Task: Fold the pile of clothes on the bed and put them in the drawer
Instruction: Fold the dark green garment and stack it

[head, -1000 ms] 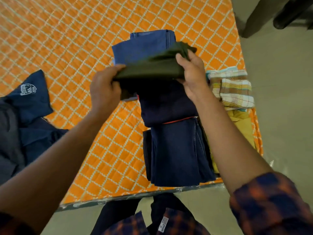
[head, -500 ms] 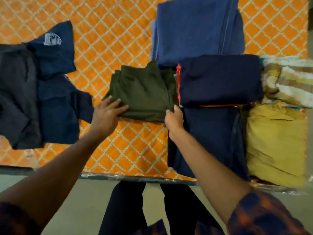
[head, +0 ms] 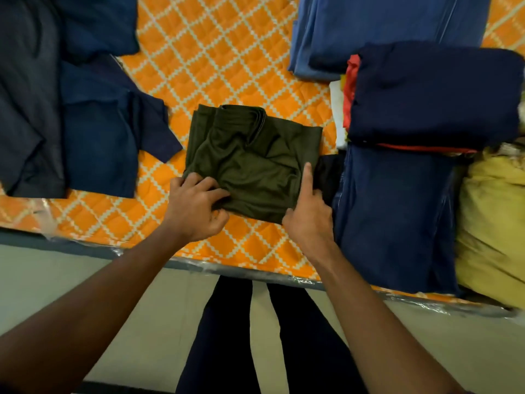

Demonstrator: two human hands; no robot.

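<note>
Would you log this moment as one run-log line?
item: olive-green folded cloth garment on orange quilted bed | left hand: grips near corner | right hand: finger on right edge

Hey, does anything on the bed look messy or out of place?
The olive green garment is folded but rumpled. At left, the dark blue clothes lie unfolded in a heap. Nothing looks spilled or damaged.
</note>
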